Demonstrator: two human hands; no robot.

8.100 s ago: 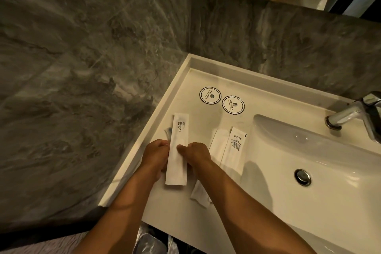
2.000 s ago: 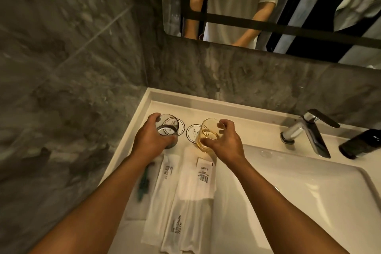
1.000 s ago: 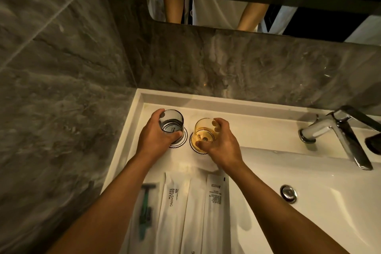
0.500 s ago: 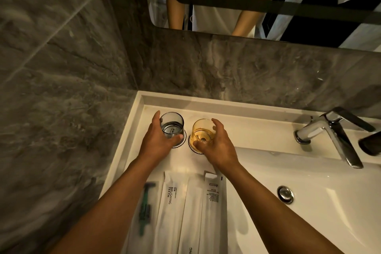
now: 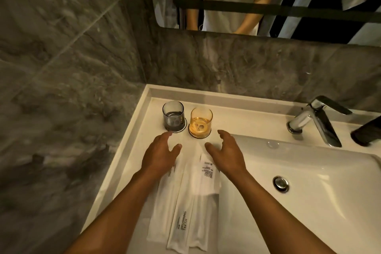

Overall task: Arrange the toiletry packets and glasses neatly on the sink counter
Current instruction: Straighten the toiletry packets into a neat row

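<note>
Two glasses stand upright side by side on round coasters at the back left of the white sink counter [image 5: 243, 114]: a grey glass [image 5: 173, 116] on the left and an amber glass [image 5: 201, 120] on the right. In front of them several white toiletry packets [image 5: 195, 198] lie side by side lengthwise, one printed "BRUSHING TEETH" [image 5: 182, 221]. My left hand [image 5: 159, 153] hovers open just in front of the grey glass, over the packets' far ends. My right hand [image 5: 225, 151] is open in front of the amber glass. Neither hand touches a glass.
A grey marble wall borders the counter on the left and back. The basin [image 5: 309, 187] with its drain [image 5: 280, 183] lies to the right, with a chrome tap [image 5: 315, 121] and a dark object [image 5: 367, 132] at the back right. A mirror [image 5: 268, 0] hangs above.
Both hands have let go of the glasses and drawn back toward me with fingers spread. The glasses stay standing on their coasters.
</note>
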